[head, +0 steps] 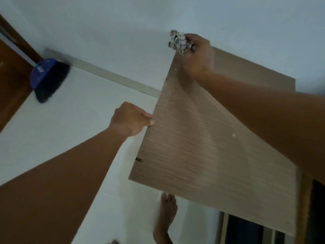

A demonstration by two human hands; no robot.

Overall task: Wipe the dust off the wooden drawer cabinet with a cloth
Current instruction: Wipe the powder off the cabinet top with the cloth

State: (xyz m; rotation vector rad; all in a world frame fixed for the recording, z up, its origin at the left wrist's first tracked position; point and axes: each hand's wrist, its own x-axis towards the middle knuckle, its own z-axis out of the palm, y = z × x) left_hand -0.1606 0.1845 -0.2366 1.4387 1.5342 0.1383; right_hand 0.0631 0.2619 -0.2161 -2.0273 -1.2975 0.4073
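The wooden drawer cabinet (202, 155) fills the right half of the view, its light brown grained top dusty with a few pale specks. My right hand (197, 55) is at the top's far left corner, closed around a bunched black-and-white checked cloth (179, 42) that sticks out past the corner. My left hand (133, 118) grips the left edge of the top about halfway along, thumb resting on the surface. Below the near edge, dark drawer openings (246, 231) show.
A blue broom (47, 78) with black bristles leans by a brown wooden door (12, 81) at far left. A pale wall with a grey skirting strip (105, 74) runs behind. My bare foot (167, 215) stands on the white floor beside the cabinet.
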